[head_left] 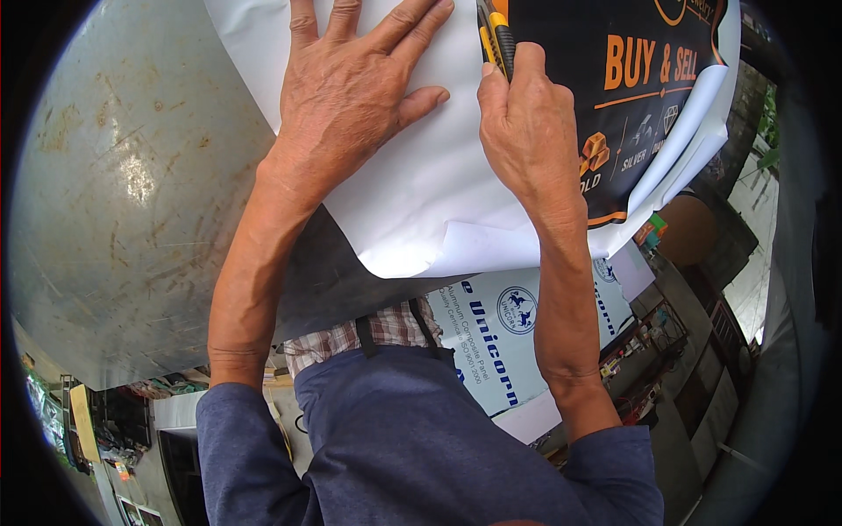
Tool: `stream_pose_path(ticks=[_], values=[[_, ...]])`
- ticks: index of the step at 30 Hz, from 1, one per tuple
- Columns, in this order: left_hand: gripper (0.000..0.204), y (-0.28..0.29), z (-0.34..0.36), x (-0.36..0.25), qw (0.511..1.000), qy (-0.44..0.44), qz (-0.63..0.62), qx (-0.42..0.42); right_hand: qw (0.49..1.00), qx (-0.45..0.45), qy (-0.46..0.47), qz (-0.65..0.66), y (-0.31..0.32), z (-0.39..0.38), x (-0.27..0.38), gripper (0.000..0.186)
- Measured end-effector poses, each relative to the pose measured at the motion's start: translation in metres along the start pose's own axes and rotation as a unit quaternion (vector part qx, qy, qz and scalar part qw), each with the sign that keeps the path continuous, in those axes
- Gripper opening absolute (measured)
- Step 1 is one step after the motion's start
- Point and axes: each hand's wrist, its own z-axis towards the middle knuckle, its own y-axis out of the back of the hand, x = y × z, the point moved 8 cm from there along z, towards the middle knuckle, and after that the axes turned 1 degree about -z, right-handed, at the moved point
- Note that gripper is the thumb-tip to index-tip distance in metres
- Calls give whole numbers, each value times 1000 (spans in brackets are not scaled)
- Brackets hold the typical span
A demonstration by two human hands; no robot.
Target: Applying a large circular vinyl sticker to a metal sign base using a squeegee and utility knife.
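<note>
My left hand (355, 88) lies flat on a large white sheet (412, 193), fingers spread and pointing away from me. In my right hand (533, 127) is a yellow and black utility knife (497, 44), gripped between thumb and fingers. Its front end runs up to the top edge of the view, so I cannot see the blade tip. The knife is at the left border of a black printed area (561, 53) with orange lettering and gold-bar pictures, which is part of the sheet. Along the right side the sheet's edge (680, 131) curls up in rolls, and its near edge droops.
Under the sheet is a worn grey metal table top (149, 175), scratched and rust-spotted, reaching to the left. Below its near edge stands a pale blue panel (491, 342) with dark blue print. Shelves with small items (649, 337) are at the lower right, and clutter (114, 421) lies at the lower left.
</note>
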Motion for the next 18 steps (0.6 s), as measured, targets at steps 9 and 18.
stream_pose_path(ticks=[9,18], values=[[82,2,0,-1,1000,-5,13,-11,1000,-7,8,-14,-1,-5,-2,20],[81,0,0,-1,1000,-4,17,-13,1000,-17,20,-16,-2,-6,-4,21]])
